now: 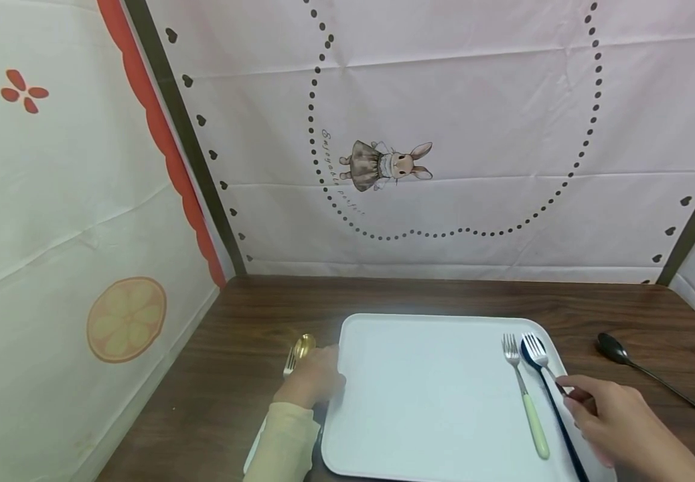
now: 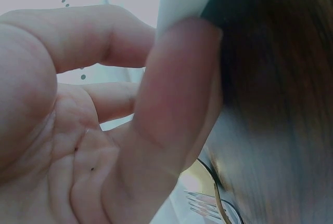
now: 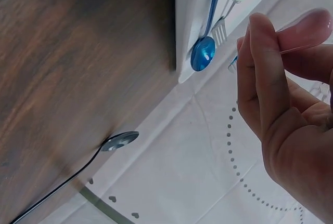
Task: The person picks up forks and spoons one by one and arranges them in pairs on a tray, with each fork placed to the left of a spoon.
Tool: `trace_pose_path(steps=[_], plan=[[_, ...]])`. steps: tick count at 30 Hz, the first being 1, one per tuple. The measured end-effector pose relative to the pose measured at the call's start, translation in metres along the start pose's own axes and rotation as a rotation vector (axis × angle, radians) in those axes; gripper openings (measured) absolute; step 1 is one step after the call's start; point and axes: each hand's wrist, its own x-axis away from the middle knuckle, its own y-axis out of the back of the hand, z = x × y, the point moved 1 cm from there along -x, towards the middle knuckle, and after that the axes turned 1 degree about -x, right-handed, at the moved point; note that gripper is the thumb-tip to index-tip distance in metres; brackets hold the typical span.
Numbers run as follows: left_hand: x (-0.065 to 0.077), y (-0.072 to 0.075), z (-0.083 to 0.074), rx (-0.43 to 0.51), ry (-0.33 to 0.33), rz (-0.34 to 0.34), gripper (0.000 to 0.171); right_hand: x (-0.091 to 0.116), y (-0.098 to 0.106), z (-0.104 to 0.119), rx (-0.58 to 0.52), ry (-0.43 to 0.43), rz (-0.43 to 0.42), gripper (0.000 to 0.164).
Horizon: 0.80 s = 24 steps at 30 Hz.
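My left hand (image 1: 313, 378) grips the left edge of a white tray (image 1: 426, 402), its thumb and fingers pinching the rim (image 2: 182, 0) in the left wrist view. Above the tray's right side, my right hand (image 1: 609, 412) holds a fork (image 1: 534, 348) by its handle, which looks pink (image 3: 307, 30) in the right wrist view. Beneath that fork lies a dark blue spoon (image 1: 555, 408), partly covered by it. Beside the spoon on the tray rests a fork with a light green handle (image 1: 534, 425).
Left of the tray, a gold spoon (image 1: 305, 345) and another fork (image 1: 290, 363) lie on the brown table (image 1: 191, 415), partly hidden by my left hand and sleeve. A long black spoon (image 1: 615, 348) lies to the right. Printed cloth walls (image 1: 444, 134) enclose the table.
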Motion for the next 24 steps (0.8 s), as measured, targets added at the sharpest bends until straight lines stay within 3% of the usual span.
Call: trace_pose_path(steps=[7,15,24], plan=[[0.002,0.003,-0.002,0.004,-0.007,0.006,0.030,-0.003,-0.003,0.006,-0.010,0.044,-0.030,0.026],[0.001,0.004,-0.003,-0.033,-0.010,0.001,0.032,-0.009,-0.003,0.014,-0.008,-0.022,0.035,0.028],[0.000,0.003,-0.002,-0.015,-0.009,0.003,0.035,-0.010,-0.004,0.021,-0.033,-0.039,0.049,0.028]])
